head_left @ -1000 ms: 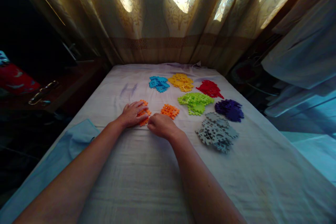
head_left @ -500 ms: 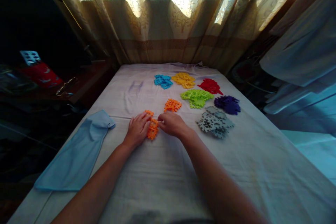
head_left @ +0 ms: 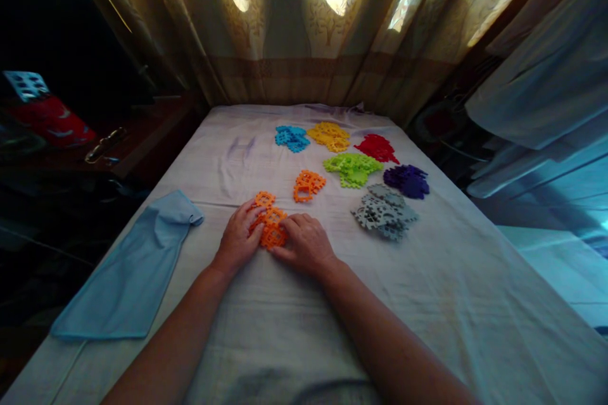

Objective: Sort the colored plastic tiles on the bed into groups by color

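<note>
Several orange interlocking plastic pieces (head_left: 274, 235) lie together on the white cloth between my hands. My left hand (head_left: 237, 237) grips their left side with curled fingers, which hide part of them. From the right, my right hand (head_left: 306, 242) holds the same group, its thumb at the near edge and its fingers at the far right. One orange piece with an open centre (head_left: 264, 199) sticks out at the far end of the group. A little beyond my right hand is a small loose pile of orange pieces (head_left: 308, 185).
Piles of interlocking pieces lie beyond: blue (head_left: 291, 138), yellow (head_left: 329, 136), red (head_left: 377, 147), lime green (head_left: 353, 168), dark purple (head_left: 406, 181) and grey (head_left: 384, 212). A light blue cloth bag (head_left: 130, 272) lies at the left. A patterned curtain (head_left: 285, 44) hangs behind the table.
My right hand has gone from a pinch at the group's right side to a wider hold with thumb and fingers around it. More of the orange group shows. The view has tilted slightly down.
</note>
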Tool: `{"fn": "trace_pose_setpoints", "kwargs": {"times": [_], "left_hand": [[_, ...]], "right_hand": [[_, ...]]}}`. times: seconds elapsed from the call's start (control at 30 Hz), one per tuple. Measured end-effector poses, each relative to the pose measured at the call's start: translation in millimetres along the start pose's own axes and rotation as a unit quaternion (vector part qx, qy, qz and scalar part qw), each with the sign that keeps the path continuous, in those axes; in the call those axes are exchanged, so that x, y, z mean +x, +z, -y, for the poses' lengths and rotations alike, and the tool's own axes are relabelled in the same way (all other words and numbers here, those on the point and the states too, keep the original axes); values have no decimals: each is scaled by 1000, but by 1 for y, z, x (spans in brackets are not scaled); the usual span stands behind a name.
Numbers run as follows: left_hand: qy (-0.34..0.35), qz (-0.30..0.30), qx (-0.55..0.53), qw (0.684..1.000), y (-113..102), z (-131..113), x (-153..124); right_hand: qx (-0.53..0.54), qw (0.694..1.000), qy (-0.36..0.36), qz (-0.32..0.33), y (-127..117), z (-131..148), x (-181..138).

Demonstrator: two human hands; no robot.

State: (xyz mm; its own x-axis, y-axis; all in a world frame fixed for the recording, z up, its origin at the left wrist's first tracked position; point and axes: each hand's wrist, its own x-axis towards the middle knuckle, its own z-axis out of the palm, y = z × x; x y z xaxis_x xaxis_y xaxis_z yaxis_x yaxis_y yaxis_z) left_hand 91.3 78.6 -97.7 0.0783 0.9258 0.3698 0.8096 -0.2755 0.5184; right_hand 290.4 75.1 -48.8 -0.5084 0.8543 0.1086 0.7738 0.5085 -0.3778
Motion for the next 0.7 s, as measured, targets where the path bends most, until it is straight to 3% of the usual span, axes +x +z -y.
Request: {"fn": "trace_pose_setpoints", "kwargs": {"times": [0.23,0.33,0.47,0.57,0.7], "left_hand": [[15,3,8,1000,-1,3,-1],[24,-2,9,1000,0,4,-1],[27,0,10,1000,1,3,-1],[30,5,6,1000,0,1,0],[33,5,-1,999,-2,0,0]], "right_hand": [[83,996,30,-2,6,-4,-1],[180,979,73,-65,9,-15,2],[264,926,181,-199,8,-48,9],[262,898,244,-256,7,-71,15],[195,905,255,-278,8,-84,21]]}}
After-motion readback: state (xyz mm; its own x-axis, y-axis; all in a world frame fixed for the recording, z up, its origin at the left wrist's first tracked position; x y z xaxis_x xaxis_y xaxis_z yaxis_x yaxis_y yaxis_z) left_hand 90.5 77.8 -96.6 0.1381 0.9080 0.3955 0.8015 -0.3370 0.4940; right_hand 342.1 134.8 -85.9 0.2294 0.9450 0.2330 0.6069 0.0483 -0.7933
